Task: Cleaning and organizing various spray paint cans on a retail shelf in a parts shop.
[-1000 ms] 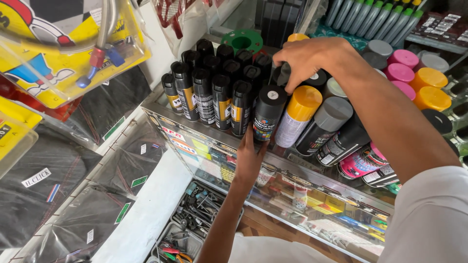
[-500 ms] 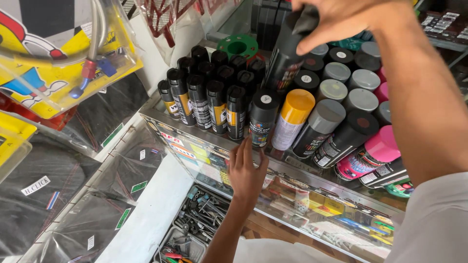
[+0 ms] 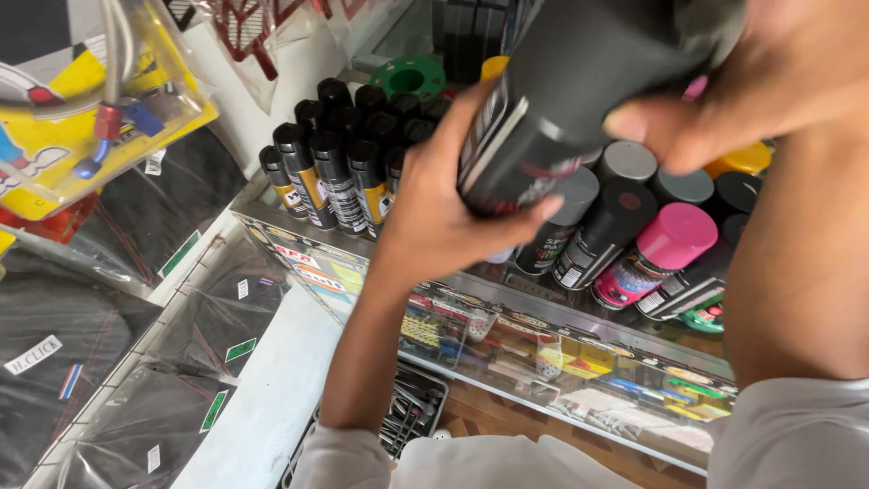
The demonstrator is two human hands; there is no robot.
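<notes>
I hold a black spray can (image 3: 561,100) close to the camera, tilted, over the shelf of cans. My left hand (image 3: 444,208) cups its lower end from below. My right hand (image 3: 724,91) grips its upper part, thumb pressed on the side. Below stand rows of spray cans: several small black-capped ones (image 3: 335,172) at the left, and larger ones with grey, black and pink caps (image 3: 674,235) at the right.
The cans stand on top of a glass display case (image 3: 579,362) filled with small packaged parts. Hanging plastic bags with yellow cards and cables (image 3: 100,118) are at the left. Black seat covers in clear wrap (image 3: 109,362) lie lower left. A green ring (image 3: 407,80) sits behind the cans.
My right hand lifted a black can off the shelf and brought it up toward the camera. My left hand left the case's edge and rose to take the can's bottom.
</notes>
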